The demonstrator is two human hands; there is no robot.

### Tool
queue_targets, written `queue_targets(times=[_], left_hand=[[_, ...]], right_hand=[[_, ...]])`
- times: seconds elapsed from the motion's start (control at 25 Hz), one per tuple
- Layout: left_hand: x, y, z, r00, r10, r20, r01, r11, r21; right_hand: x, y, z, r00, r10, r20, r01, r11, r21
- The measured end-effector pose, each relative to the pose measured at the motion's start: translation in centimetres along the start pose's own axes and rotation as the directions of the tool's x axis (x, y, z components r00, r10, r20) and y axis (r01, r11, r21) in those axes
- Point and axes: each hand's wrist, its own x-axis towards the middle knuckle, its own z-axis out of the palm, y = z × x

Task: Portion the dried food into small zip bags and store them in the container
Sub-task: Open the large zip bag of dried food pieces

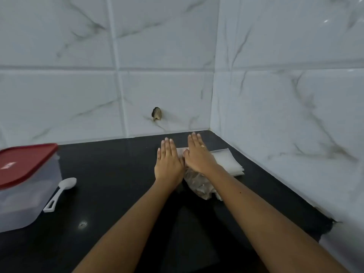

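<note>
dried-food bag point(199, 184): clear, lying | zip bags point(226, 160): stacked just beside | container point(39, 186): red-lidded

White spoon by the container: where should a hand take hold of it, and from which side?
Pinch the white spoon along its slim handle, likely from above and the right: it lies flat on the counter, bowl at the far end, and the container crowds its left side.

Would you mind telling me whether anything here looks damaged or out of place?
Yes: a ragged hole is broken through the back wall tile just above the counter. The counter's edge looks jagged against the right wall. Nothing appears spilled, and the container sits upright with its lid on.
</note>
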Motion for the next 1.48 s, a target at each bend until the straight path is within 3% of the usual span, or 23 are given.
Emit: queue_targets(times=[0.16,0.36,0.44,0.72,1.12,1.24,1.36,1.48], left_hand=[[-0.4,0.1,1.1,0.993,-0.092,0.068,0.101,0.985,-0.137],[-0.3,-0.6,2.6,0.99,-0.124,0.061,0.128,0.988,-0.081],[-0.4,-0.4,2.5,0.981,-0.174,0.085,0.186,0.97,-0.155],[-0.6,-0.9,1.0,0.967,-0.19,0.169,0.237,0.914,-0.329],[-1.4,-6.6,-2.4,0.944,-0.318,0.083,0.326,0.876,-0.356],[-1.9,-7.8,-3.0,0.926,-0.371,0.068,0.374,0.879,-0.296],[-2.3,-8.4,-3.2,0.908,-0.416,0.06,0.418,0.882,-0.216],[-2.1,-9.0,-2.9,0.903,-0.426,0.051,0.429,0.891,-0.152]], right_hand=[[-0.2,0.2,1.2,0.991,0.062,0.118,-0.061,0.998,-0.013],[-0.7,0.3,1.7,0.983,0.152,0.104,-0.135,0.979,-0.154],[-0.8,0.4,1.8,0.977,0.188,0.098,-0.17,0.972,-0.165],[0.0,-1.1,2.2,0.96,0.227,0.164,-0.227,0.974,-0.014],[1.7,-7.5,4.7,0.948,0.133,0.288,-0.205,0.95,0.237],[2.2,-9.0,5.5,0.94,0.107,0.325,-0.248,0.866,0.433],[3.0,-9.1,6.0,0.918,0.147,0.368,-0.361,0.696,0.621],[3.7,-7.5,6.1,0.943,0.156,0.292,-0.311,0.721,0.619]])
